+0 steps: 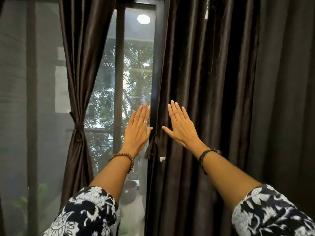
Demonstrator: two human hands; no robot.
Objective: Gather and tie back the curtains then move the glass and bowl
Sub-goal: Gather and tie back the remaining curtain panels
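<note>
A dark brown satin curtain (80, 68) on the left is gathered and bound at mid height by a tie-back (78, 132). A second dark brown curtain (204, 99) hangs loose over the right half of the window. My left hand (137, 130) is raised flat in front of the glass, fingers straight, just left of that curtain's edge. My right hand (181, 126) lies flat with straight fingers against the loose curtain's front folds near its left edge. Neither hand holds anything. No glass or bowl can be made out for certain.
The window (134, 74) has dark frames and a mesh screen (20, 99), with trees outside. A grey pot (129, 191) stands low behind the pane. A small white tag (162, 158) hangs at the loose curtain's edge. More dark curtain (286, 99) fills the right side.
</note>
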